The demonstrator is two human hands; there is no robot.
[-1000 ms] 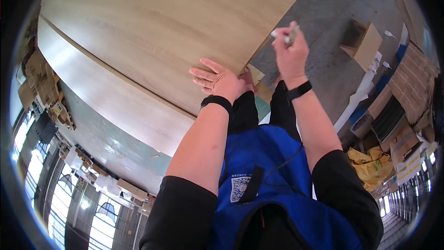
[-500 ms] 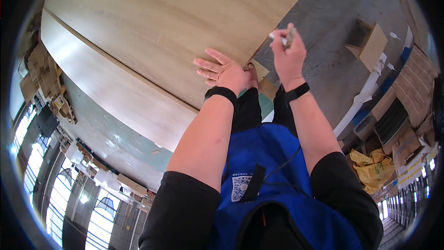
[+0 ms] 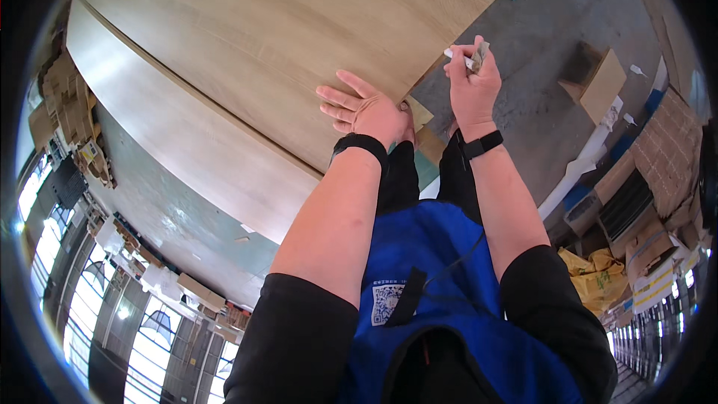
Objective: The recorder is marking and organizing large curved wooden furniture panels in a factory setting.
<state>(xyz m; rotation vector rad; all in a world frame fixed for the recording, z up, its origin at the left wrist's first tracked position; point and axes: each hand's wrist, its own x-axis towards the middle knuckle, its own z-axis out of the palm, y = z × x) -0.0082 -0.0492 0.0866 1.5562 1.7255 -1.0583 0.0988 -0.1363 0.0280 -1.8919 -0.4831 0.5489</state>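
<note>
A large light wooden board [image 3: 277, 37] fills the upper left of the head view, lying on top of a second, similar board [image 3: 187, 157]. My left hand [image 3: 366, 108] rests flat on the top board near its lower edge, fingers spread. My right hand [image 3: 473, 78] is raised just past the board's right edge, closed around a small grey and white tool [image 3: 470, 56]; what kind of tool it is cannot be made out. Both wrists wear black bands. I wear a blue apron over black sleeves.
Grey concrete floor [image 3: 553, 7] lies right of the boards. An open cardboard box [image 3: 594, 82] stands on it. Stacked cartons, a white pipe [image 3: 580, 172] and yellow bags [image 3: 598, 273] crowd the right side. More cartons [image 3: 67, 105] are piled at the left. Windows run along the lower left.
My left hand has slid slightly right along the board's edge. My right hand with the small tool stays raised, moving slightly toward the board's corner.
</note>
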